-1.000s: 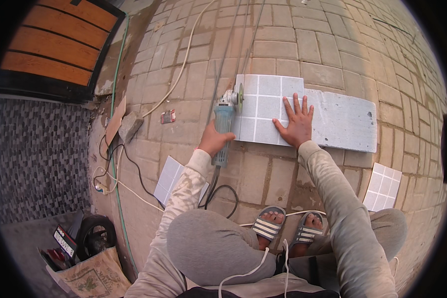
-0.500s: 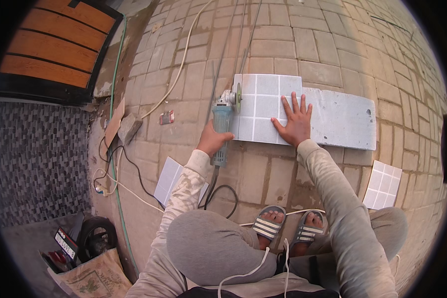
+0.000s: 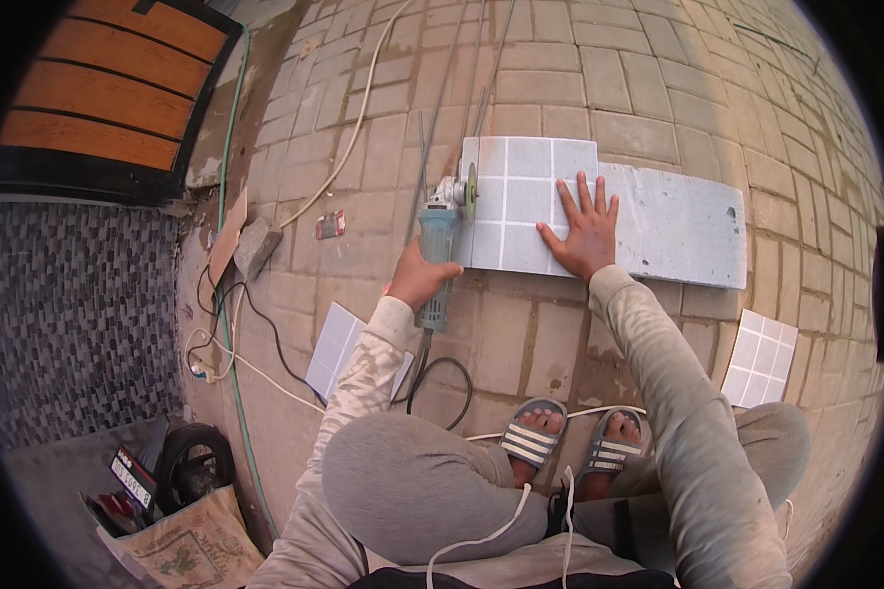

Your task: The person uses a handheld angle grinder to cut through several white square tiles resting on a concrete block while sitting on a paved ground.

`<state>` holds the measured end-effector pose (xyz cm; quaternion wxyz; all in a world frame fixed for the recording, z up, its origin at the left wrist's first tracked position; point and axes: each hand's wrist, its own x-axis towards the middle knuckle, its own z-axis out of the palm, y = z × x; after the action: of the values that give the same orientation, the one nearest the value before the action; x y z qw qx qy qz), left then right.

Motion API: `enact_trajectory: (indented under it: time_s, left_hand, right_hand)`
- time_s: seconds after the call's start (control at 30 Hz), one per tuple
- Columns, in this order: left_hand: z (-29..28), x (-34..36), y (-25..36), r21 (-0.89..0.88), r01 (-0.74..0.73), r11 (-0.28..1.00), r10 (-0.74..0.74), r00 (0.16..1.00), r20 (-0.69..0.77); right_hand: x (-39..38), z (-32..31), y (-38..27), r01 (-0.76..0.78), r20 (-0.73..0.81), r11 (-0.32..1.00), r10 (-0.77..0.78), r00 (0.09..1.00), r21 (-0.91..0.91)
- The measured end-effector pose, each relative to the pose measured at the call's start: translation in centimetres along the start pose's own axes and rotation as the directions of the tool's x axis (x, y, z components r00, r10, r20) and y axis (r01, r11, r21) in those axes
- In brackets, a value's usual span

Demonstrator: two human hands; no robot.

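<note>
My left hand (image 3: 422, 277) is wrapped round the teal body of an angle grinder (image 3: 439, 236), its thumb lying across the body. The grinder's green-edged disc (image 3: 472, 191) stands upright at the left part of a grey gridded tile (image 3: 528, 201), where a line runs down the tile close to its left edge. Flat on the right part of that tile rests my right hand (image 3: 586, 236), fingers spread. Under the tile and out to the right lies a pale grey block (image 3: 683, 228).
Thin metal rods (image 3: 449, 88) run away beyond the grinder. A second gridded tile (image 3: 759, 359) lies at right, another (image 3: 339, 346) beneath my left forearm. The black grinder cord (image 3: 459, 378), a pale cable (image 3: 363, 118), a green hose (image 3: 224, 147) and a stone (image 3: 256, 248) are on the paving.
The grinder has moved slightly toward me along the tile. My right hand stays in place on the tile, and the whole view has shifted a little.
</note>
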<state>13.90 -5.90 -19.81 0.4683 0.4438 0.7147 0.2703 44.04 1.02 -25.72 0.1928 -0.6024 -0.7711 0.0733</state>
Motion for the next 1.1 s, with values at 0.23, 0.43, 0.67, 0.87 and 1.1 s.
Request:
enact_trajectory:
  time_s: [0.23,0.43,0.67,0.87,1.1]
  left_hand:
    - [0.1,-0.5,0.0,-0.008,-0.013,1.000,0.013,1.000,0.018]
    - [0.0,-1.1,-0.5,-0.008,-0.010,1.000,0.010,1.000,-0.016]
    - [0.2,-2.3,0.1,-0.017,-0.010,1.000,0.010,1.000,0.019]
    - [0.1,-3.3,-0.7,-0.029,-0.010,1.000,0.010,1.000,0.003]
    - [0.2,-4.4,-1.6,0.024,-0.017,1.000,0.017,1.000,-0.017]
  right_hand:
    - [0.0,0.0,0.2,-0.005,0.007,1.000,0.005,1.000,-0.009]
    - [0.1,0.0,0.0,-0.007,0.011,1.000,0.007,1.000,-0.004]
    - [0.0,0.1,0.3,-0.008,0.003,1.000,0.008,1.000,-0.002]
    - [0.1,-0.2,0.0,-0.025,0.051,1.000,0.025,0.998,-0.009]
    - [0.0,-0.3,0.1,-0.023,0.052,0.999,0.024,0.998,-0.025]
